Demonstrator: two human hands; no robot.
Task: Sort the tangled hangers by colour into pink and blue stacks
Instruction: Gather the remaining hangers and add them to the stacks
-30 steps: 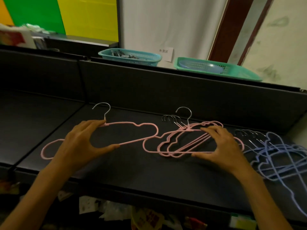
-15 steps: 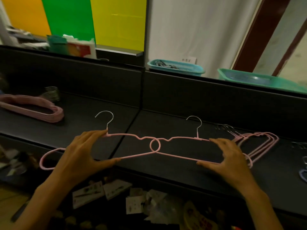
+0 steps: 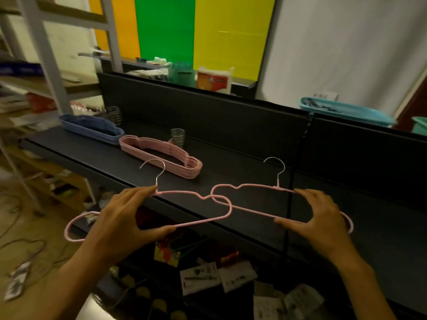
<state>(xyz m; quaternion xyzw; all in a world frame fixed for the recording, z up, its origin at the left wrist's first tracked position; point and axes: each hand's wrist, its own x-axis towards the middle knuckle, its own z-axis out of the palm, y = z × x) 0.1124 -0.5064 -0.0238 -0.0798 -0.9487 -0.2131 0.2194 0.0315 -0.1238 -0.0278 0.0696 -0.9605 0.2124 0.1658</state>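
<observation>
Gripping one pink hanger each, the two hands hold both above the front edge of the dark shelf (image 3: 231, 139). The left hand (image 3: 120, 218) pinches the left pink hanger (image 3: 184, 192) between fingers on top and thumb below; the right hand (image 3: 318, 215) grips the right pink hanger (image 3: 254, 186) likewise. Their end loops interlock between the hands. Farther left on the shelf lie one pink stack (image 3: 161, 153) and one blue stack (image 3: 90, 127).
</observation>
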